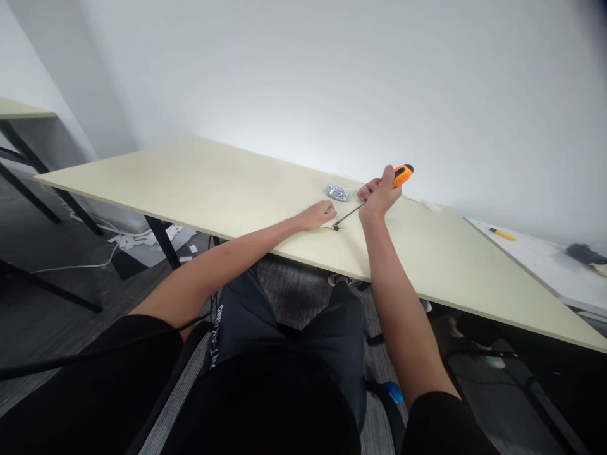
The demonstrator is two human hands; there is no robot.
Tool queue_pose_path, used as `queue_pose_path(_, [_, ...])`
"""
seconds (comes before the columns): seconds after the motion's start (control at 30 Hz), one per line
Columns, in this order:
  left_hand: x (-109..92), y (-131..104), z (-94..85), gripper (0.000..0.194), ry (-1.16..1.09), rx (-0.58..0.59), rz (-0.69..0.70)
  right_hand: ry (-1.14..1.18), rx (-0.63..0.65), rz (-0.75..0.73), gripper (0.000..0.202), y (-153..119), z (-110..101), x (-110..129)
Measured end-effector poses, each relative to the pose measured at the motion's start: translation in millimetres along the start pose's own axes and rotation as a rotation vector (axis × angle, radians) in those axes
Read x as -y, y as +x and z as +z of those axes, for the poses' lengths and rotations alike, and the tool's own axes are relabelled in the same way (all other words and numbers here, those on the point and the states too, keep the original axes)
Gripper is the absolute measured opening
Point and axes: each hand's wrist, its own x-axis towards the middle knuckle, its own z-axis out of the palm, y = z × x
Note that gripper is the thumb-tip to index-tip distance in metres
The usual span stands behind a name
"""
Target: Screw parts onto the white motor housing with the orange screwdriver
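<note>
My right hand is wrapped round the orange and black handle of a screwdriver, which slants down to the left. Its tip meets a small dark piece on the pale table near the front edge. Just left of that piece, my left hand rests on the tabletop with its fingers curled together; what they hold is too small to make out. Behind both hands lies a clear bag of small silvery parts.
The pale yellow table runs along a white wall. A yellow cutter and a dark object lie on a white surface at the right. Paper scraps and a white cable are on the floor at the left.
</note>
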Motion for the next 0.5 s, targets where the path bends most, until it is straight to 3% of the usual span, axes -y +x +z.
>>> queue_pose_path(0.13, [-1,0,0.1,0.023,0.011,0.005,-0.003,-0.075,0.084,-0.032,0.061,-4,3,0])
queue_pose_path(0.27, [-1,2,-0.5,0.021,0.023,-0.01,-0.02,-0.245,0.208,-0.176,0.071,-11,-1,9])
queue_pose_path(0.4, [0,2,-1.3,0.018,0.018,-0.034,-0.036,-0.509,0.463,-0.287,0.063,-3,-26,47])
queue_pose_path(0.5, [0,1,-1.5,0.018,0.005,-0.045,-0.043,-0.745,0.753,-0.233,0.055,15,-46,92])
